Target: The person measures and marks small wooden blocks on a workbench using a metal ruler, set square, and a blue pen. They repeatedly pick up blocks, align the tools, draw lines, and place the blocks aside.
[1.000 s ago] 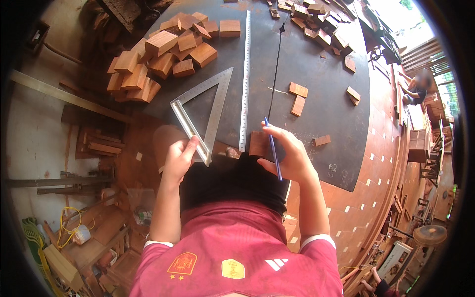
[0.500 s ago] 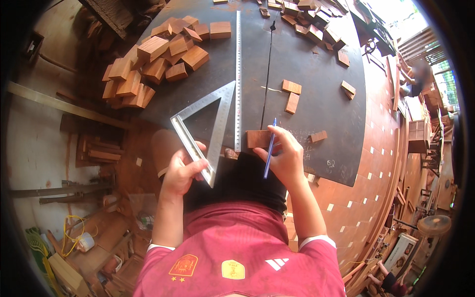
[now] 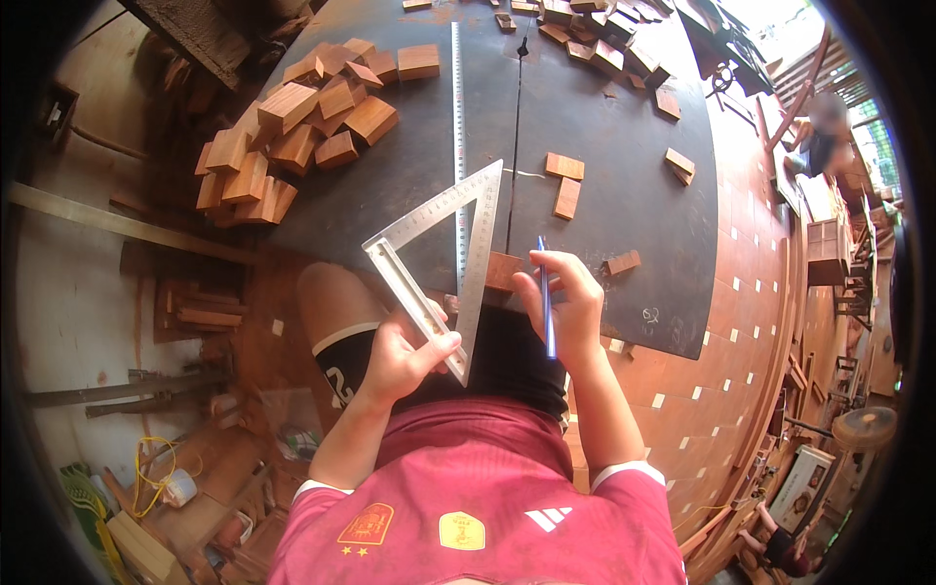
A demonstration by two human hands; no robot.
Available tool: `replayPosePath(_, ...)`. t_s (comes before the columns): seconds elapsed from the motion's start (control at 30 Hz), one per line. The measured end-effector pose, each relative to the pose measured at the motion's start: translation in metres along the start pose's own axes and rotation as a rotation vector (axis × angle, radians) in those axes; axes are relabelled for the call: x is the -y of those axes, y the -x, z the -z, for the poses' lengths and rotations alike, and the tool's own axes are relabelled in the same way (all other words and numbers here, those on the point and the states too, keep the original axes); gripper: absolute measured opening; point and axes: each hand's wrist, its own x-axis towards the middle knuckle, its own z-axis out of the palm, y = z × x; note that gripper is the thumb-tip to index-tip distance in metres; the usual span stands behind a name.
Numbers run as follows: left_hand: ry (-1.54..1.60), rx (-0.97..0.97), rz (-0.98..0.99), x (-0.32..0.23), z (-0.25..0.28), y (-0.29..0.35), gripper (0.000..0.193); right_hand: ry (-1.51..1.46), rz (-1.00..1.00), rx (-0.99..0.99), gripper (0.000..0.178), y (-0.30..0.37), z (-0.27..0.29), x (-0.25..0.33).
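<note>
My left hand [image 3: 408, 353] is closed round the thick edge of a silver triangular set square [image 3: 479, 258], which is held above the table's near edge and crosses over part of the measuring tape. In my right hand [image 3: 568, 302] is a blue pen [image 3: 548, 312], gripped nearly upright between thumb and fingers. A reddish wooden block [image 3: 503, 272] sits at the table's near edge, between the set square and my right hand and partly covered by the set square. The white measuring tape [image 3: 458, 117] lies along the dark tabletop.
A heap of wooden blocks [image 3: 291, 105] covers the table's left side. More blocks [image 3: 606, 57] are scattered at the far right. Two small blocks [image 3: 565, 180] lie mid-table, near a narrow slot [image 3: 516, 146]. Another person [image 3: 827, 136] is at the far right.
My left hand has brought the set square rightward, over the tape and up to the wooden block. My right hand has come off the block, still with the pen.
</note>
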Motion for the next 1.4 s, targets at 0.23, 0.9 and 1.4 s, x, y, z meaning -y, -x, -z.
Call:
replayPosePath(0.23,-0.026,-0.031,0.020,0.002,0.001,0.000,0.030,-0.229,-0.227,0.029,0.020,0.000,0.001,0.005)
replayPosePath(0.9,-0.044,-0.042,0.019,0.003,0.003,-0.001,0.028,-0.289,-0.211,0.022,0.015,0.000,-0.009,0.004)
replayPosePath(1.4,-0.096,-0.058,-0.023,0.007,0.001,-0.002,0.023,-0.263,-0.277,0.115,0.019,-0.025,-0.016,0.016)
